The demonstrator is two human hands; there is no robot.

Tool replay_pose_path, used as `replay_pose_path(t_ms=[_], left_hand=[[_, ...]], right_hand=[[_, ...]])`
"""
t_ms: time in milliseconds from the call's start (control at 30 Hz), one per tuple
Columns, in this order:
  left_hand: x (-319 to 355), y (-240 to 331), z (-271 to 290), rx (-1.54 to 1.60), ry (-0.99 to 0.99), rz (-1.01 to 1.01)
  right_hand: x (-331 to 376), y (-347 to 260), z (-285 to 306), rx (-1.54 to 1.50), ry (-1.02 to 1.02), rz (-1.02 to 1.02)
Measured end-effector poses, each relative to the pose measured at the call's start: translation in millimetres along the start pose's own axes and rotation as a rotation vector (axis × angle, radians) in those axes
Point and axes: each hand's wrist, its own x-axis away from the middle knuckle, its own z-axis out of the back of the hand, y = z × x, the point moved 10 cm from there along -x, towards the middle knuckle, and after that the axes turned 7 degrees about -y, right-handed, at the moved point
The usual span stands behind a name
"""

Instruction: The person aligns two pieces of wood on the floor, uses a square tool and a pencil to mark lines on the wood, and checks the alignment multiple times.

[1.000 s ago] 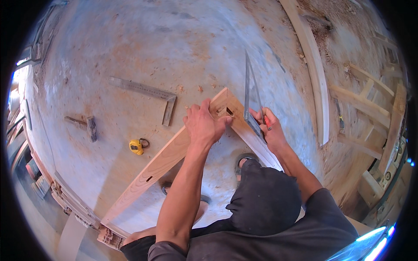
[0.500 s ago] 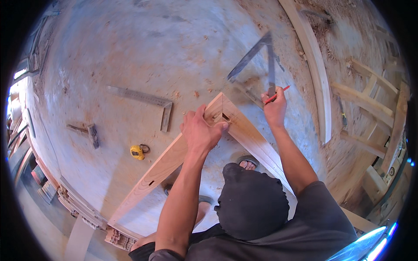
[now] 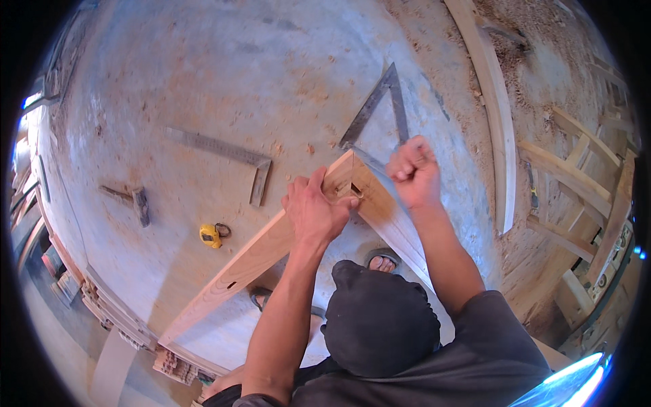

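Note:
Two pale wooden boards meet at a mitred corner in a wooden frame (image 3: 254, 254), its point facing away from me. My left hand (image 3: 315, 210) grips the left board near that corner, with the thumb beside a dark slot. Just past the right board, my right hand (image 3: 415, 173) is closed in a fist, and what its fingers hold is hidden. A grey metal triangle square (image 3: 369, 107) lies beyond the corner, with one edge along the right board. The right hand covers part of its near right end.
A metal try square (image 3: 220, 148), a hammer (image 3: 140, 207) and a yellow tape measure (image 3: 210, 235) lie on the floor at left. A long timber (image 3: 494, 102) and a wooden frame piece (image 3: 569, 169) lie at right. Stacked strips (image 3: 115, 308) stand at lower left.
The triangle square has come down and nearer, against the right board. My right hand has moved slightly nearer and left, turning into a fist; the red pencil in it no longer shows. My left hand stays.

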Motion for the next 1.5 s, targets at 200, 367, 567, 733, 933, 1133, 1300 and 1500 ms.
replay_pose_path(t_ms=[200, 367, 567, 733, 933, 1133, 1300, 1500], left_hand=[[-1.2, -7.0, -4.3, 0.038, 0.014, 0.008], [-0.1, -3.7, -1.7, 0.022, 0.01, 0.039], [-2.7, -0.8, -1.4, -0.014, 0.006, 0.039], [-3.3, -5.1, -2.4, 0.041, 0.003, 0.036], [0.1, -5.3, -3.0, 0.051, 0.02, 0.011], [3.1, -6.3, -0.2, 0.039, 0.065, -0.01], [4.5, -6.0, -0.1, 0.027, 0.087, -0.015], [5.0, -9.7, -1.6, 0.004, 0.093, -0.016]], right_hand=[[-8.6, 0.8, -20.4, -0.075, -0.097, 0.07], [-8.5, 14.1, -30.5, -0.092, -0.134, 0.011], [-12.5, 24.4, -18.9, -0.08, -0.07, -0.013], [-15.1, 10.0, -32.3, -0.059, -0.113, 0.021], [-16.8, 17.2, -31.7, 0.11, -0.147, 0.055], [-14.1, 10.5, -75.9, 1.142, -0.332, 0.069], [-17.7, 13.9, -65.0, 1.08, -0.277, -0.027], [-21.6, 20.1, -61.7, 1.031, -0.262, -0.088]])
